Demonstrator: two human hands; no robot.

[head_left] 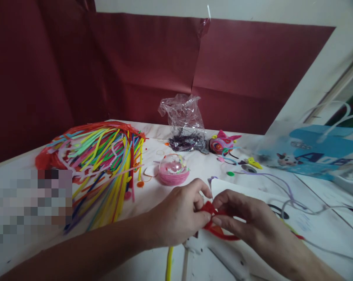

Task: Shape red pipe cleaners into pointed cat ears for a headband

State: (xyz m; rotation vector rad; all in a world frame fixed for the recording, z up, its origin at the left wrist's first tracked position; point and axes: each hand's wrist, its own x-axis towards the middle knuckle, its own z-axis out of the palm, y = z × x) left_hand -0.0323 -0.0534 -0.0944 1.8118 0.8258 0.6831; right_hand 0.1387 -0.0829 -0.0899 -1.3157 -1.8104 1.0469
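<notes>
A clear bag (311, 150) is standing at the right, showing a cow picture and big dark letters; "A" and "D" are reading clearly, while the rest is staying uncertain and the smaller lettering above is looking too blurred to read. Faint blue handwriting is showing on a white sheet (296, 232) near the right hand (249, 218), too weak to make out.

The red pipe cleaner (219, 234) is sitting between the two hands, above the near part of the table (138, 259). Its bent part is pointing up and away from the person, and its loose length is running out below the right thumb, curving rightward; its long axis is lying roughly left to right.

The left hand (178, 212) is pinching the red piece with its thumb, its forefinger curling above. The right thumb and forefinger are pinching it just beside; how the right hand's other fingers are standing, I cannot tell.

A white tool (230, 261) is lying beneath the hands. Beyond them, a pink bowl (173, 177) is resting under a clear dome, with a bundle of colourful pipe cleaners (106, 150) spreading at the left.
</notes>
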